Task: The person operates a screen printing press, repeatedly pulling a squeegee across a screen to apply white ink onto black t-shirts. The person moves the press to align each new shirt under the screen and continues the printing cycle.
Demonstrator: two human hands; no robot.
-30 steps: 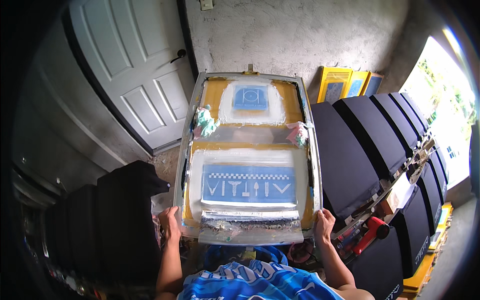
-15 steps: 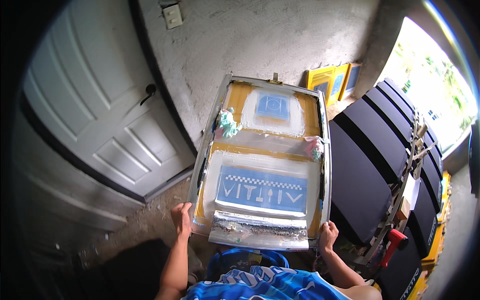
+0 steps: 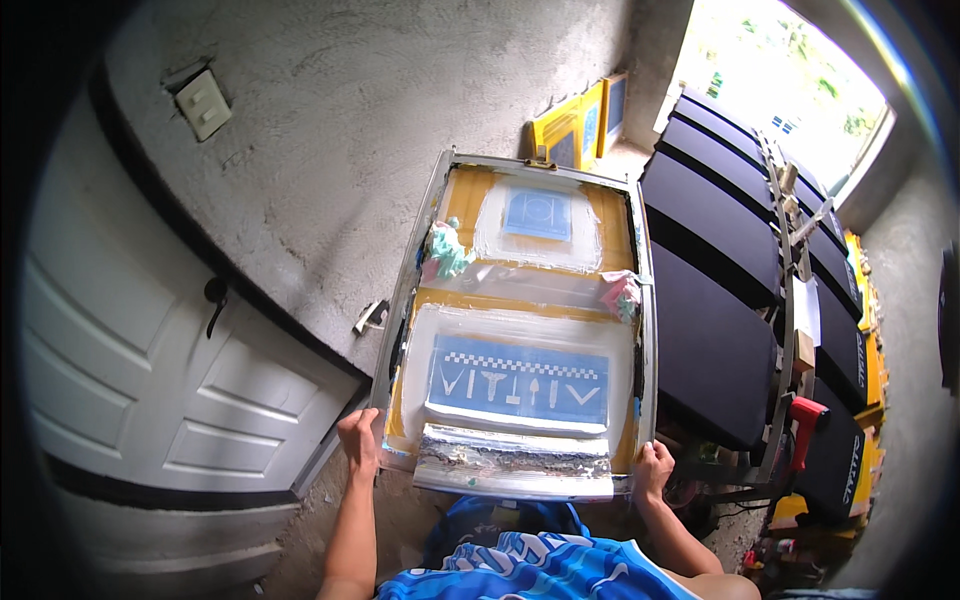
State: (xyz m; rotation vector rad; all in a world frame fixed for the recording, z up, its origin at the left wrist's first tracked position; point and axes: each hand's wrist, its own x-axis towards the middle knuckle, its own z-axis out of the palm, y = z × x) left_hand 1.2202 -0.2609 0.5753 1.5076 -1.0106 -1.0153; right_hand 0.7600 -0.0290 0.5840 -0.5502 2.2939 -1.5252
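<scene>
A large metal-edged screen-printing frame [image 3: 648,360] stretches out in front of me, tilted slightly. Its near blue stencil [image 3: 518,385] bears a checkered band and tool shapes; a smaller blue stencil [image 3: 537,213] is at the far end. Across the near end lies a wide squeegee [image 3: 515,462], smeared with white and dark ink. My left hand [image 3: 360,437] is closed round the frame's near left corner, and my right hand [image 3: 653,470] grips the near right corner. A green-and-pink rag [image 3: 449,250] sits on the left side, and a pink rag [image 3: 621,296] on the right.
Black panels [image 3: 708,340] line a metal rack close on the right, with a red heat gun [image 3: 806,430] at its near end. Yellow-framed screens [image 3: 568,130] lean against the far wall. A white door [image 3: 190,370] stands left. Behind the frame's near end is a blue bucket-like container [image 3: 505,520].
My view and the frame have turned to the right together, so the door and wall switch shift left and the rack sits nearer. Both hands keep their grip on the frame.
</scene>
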